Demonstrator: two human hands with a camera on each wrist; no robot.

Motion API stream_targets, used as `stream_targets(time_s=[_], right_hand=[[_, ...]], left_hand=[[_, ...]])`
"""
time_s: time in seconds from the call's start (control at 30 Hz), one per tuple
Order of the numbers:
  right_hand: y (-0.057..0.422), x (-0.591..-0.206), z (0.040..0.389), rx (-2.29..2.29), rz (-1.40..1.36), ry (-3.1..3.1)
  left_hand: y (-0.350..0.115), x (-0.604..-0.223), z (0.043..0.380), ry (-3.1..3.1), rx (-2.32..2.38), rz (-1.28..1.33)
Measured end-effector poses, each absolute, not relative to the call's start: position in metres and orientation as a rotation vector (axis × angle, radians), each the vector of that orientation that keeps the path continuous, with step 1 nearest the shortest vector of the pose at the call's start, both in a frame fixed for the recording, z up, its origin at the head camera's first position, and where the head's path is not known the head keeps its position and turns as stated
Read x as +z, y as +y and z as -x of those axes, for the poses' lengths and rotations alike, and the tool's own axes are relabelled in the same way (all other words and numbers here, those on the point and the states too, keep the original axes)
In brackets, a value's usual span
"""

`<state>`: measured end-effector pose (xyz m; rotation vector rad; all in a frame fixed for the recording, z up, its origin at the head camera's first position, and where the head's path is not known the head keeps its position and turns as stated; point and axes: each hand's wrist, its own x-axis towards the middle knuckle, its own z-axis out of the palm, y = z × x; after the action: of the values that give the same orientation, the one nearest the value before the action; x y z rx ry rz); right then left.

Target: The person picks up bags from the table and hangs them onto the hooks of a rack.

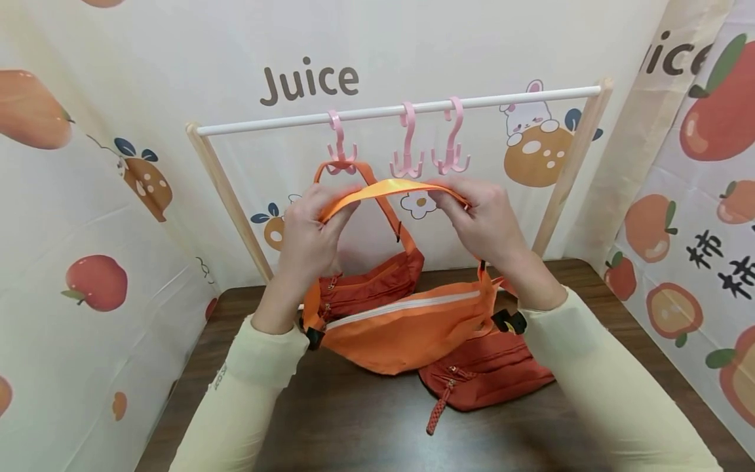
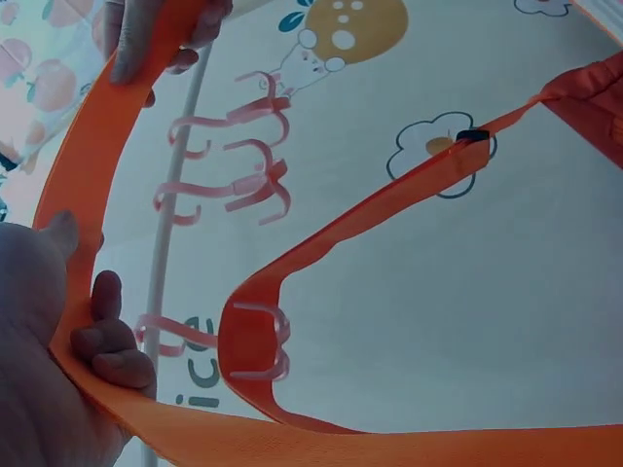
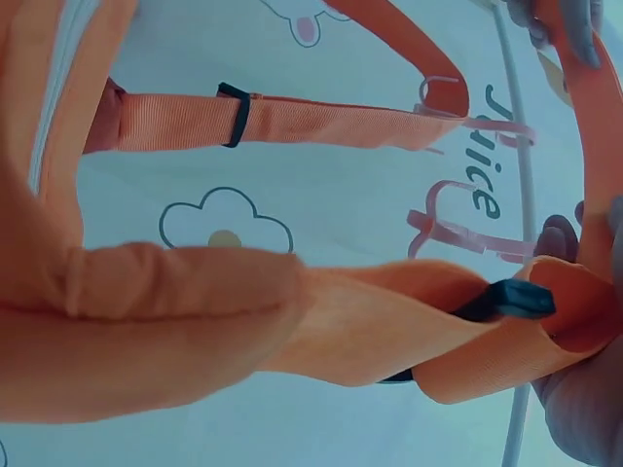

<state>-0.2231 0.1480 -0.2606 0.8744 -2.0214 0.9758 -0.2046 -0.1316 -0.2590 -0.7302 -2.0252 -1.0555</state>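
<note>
An orange waist bag [image 1: 407, 328] with a white zipper hangs by its strap [image 1: 389, 188] between my two hands. My left hand [image 1: 309, 226] pinches the strap's left part, and my right hand [image 1: 483, 216] grips its right part. The strap arches between them, just below and in front of the pink hooks [image 1: 407, 147]. Behind it a red waist bag [image 1: 377, 285] hangs by its orange strap from the left hook [image 1: 339, 141]. In the right wrist view a dark strap buckle [image 3: 521, 299] sits near my right hand.
A white rail [image 1: 265, 123] on wooden posts [image 1: 227, 196] carries the hooks. Another red bag [image 1: 489, 373] with a zipper cord lies on the dark wooden table [image 1: 330, 419], partly behind the orange bag. Printed fabric walls [image 1: 106, 328] stand at the back and sides.
</note>
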Motion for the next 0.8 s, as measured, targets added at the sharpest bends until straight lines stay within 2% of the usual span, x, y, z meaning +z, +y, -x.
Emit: stream_targets(time_s=[0.6, 0.8], right_hand=[[0.141, -0.234, 0.248, 0.954, -0.816, -1.947], [0.142, -0.239, 0.259, 0.953, -0.820, -1.939]], left_hand=[[-0.126, -0.225, 0.237, -1.952, -1.012, 0.679], [-0.124, -0.230, 0.246, -2.003, -1.034, 0.657]])
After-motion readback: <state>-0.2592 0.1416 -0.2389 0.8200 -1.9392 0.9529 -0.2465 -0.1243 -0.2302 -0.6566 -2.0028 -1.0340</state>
